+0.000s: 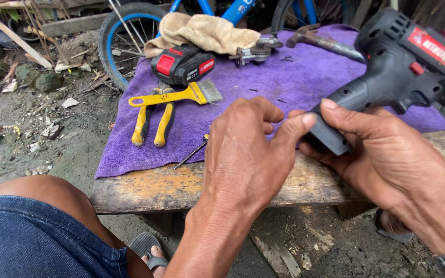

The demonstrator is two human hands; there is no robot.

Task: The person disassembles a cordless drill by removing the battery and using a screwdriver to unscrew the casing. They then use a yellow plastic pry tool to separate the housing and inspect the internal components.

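Observation:
My right hand (382, 149) grips the handle base of a black cordless power tool (403, 67) with red trim, tilted up to the right over the bench. My left hand (248, 149) sits beside it, thumb pressed against the bottom end of the tool's handle, fingers curled. A red and black battery pack (183, 64) lies apart on the purple cloth (305, 82). A thin screwdriver (190, 154) lies just left of my left hand.
Yellow-handled pliers (153, 121), a yellow brush (181, 94), an angle grinder head (256, 51) under a tan rag (202, 31), a hammer (320, 40) and small screws lie on the cloth. The wooden bench (150, 188) stands before a blue bicycle (130, 31). My knee (37, 226) is lower left.

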